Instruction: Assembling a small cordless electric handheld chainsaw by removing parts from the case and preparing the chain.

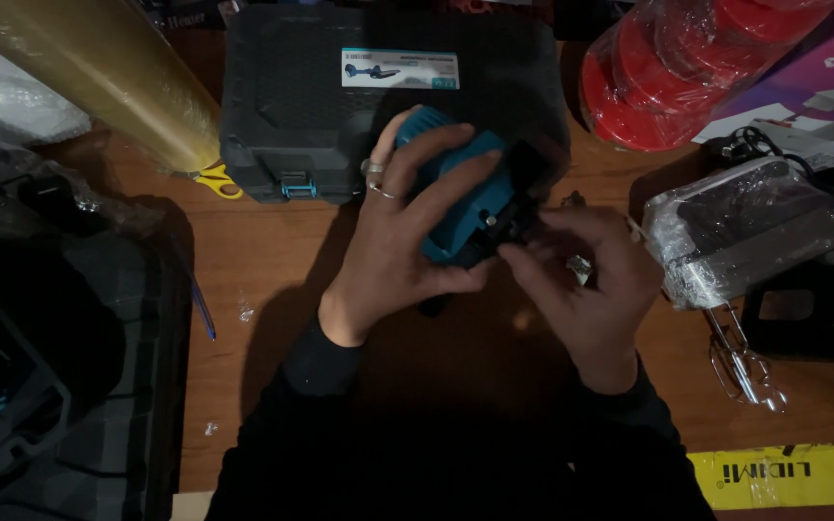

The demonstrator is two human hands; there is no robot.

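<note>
Gripping a teal power tool [460, 188] at frame centre, my left hand [398, 241] wraps its body while my right hand [586, 280] pinches the tool's black end. Bare wooden table [272, 280] lies open left of my wrist. A wrapped hand mixer [740, 236] crowds the right edge. Farther up, a shut dark tool case [311, 96] sits touching the tool; its contents are hidden.
</note>
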